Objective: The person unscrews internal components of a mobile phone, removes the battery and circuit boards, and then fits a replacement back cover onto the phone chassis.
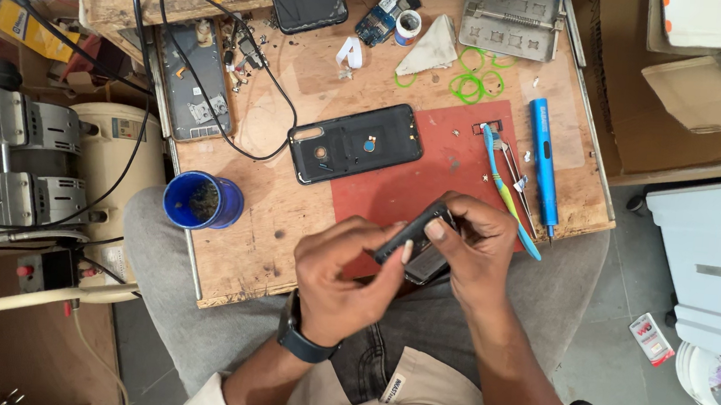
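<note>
A scarred wooden workbench [268, 246] carries one red mat [397, 188]. Left of the mat sits one blue cup [202, 200]. At the mat's near edge, the left hand [345, 271] and right hand [475, 249] both pinch one dark, slim phone [417, 241], fingers curled closed around it.

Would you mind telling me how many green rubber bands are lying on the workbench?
About 5, though overlaps make this uncertain: a cluster of green rubber bands below the metal plate, two more near its lower edge, one beside the white cloth.

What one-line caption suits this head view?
Both hands, left hand and right hand, hold a dark phone body over a red mat on a cluttered wooden workbench.
</note>
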